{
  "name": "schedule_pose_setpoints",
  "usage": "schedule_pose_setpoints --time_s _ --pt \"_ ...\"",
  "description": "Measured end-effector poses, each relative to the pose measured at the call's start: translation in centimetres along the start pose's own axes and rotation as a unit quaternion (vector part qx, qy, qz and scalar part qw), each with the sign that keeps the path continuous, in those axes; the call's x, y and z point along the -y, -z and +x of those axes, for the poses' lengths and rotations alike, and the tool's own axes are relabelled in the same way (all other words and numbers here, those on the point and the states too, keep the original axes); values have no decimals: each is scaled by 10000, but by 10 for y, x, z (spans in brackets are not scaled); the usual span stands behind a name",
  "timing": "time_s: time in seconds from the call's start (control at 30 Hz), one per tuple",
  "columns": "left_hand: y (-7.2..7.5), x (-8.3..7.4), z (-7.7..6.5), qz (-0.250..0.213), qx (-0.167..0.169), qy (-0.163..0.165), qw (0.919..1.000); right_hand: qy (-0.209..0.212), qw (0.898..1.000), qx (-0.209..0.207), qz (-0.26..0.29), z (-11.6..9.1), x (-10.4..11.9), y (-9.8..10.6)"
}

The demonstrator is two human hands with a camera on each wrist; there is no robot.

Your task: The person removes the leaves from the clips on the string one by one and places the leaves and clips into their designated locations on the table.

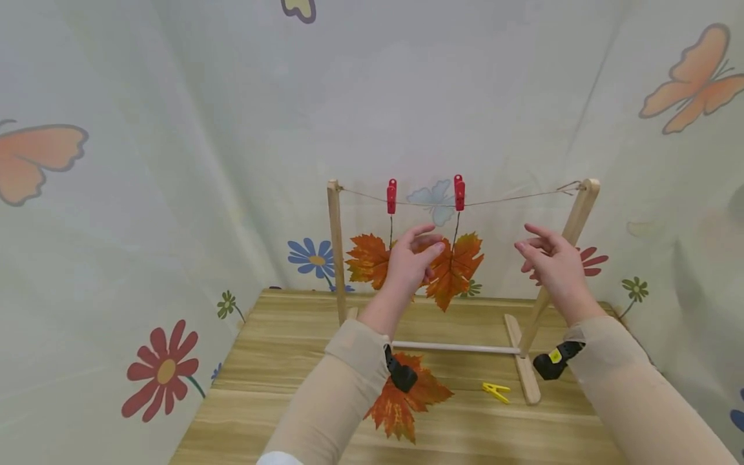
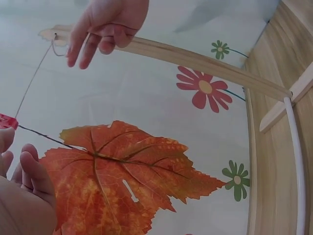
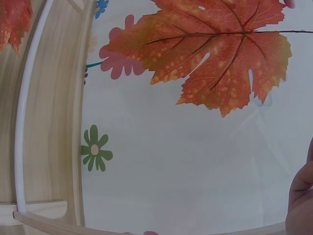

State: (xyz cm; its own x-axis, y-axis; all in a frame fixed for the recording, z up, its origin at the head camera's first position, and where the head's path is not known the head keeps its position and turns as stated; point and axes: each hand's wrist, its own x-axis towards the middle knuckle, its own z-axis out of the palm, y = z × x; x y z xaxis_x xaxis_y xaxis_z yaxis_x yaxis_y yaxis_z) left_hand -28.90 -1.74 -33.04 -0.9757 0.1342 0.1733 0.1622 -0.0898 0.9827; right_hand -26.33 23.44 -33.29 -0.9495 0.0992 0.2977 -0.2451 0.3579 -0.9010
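Note:
Two red clothespins, one on the left (image 1: 392, 196) and one on the right (image 1: 459, 193), grip a thin string (image 1: 511, 198). From each hangs an orange maple leaf by its dark stem: the left leaf (image 1: 368, 259) and the right leaf (image 1: 456, 272). My left hand (image 1: 409, 261) is raised in front of these leaves, partly covering both, its fingers loosely bent and holding nothing. Near the right post (image 1: 577, 216) hovers my right hand (image 1: 555, 268), fingers relaxed, with nothing in it. In the left wrist view, the right leaf (image 2: 122, 171) hangs beside the left fingers (image 2: 36, 171).
A wooden stand with a left post (image 1: 337, 252) and a white bottom rod (image 1: 459, 347) holds the string. On the wood-grain table (image 1: 232, 387) lie another maple leaf (image 1: 427, 391), partly behind my left wrist camera, and a yellow clothespin (image 1: 496, 391). A patterned curtain (image 1: 372, 97) hangs behind.

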Motion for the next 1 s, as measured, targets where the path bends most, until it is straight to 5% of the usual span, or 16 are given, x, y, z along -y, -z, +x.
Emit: schedule_pose_setpoints --time_s 0.7,1.0 --pt "-25 -14 17 397 180 -171 9989 119 9993 6 354 9 29 3" --pt "-34 -11 18 458 -171 -8 9988 110 9983 155 542 8 38 5"
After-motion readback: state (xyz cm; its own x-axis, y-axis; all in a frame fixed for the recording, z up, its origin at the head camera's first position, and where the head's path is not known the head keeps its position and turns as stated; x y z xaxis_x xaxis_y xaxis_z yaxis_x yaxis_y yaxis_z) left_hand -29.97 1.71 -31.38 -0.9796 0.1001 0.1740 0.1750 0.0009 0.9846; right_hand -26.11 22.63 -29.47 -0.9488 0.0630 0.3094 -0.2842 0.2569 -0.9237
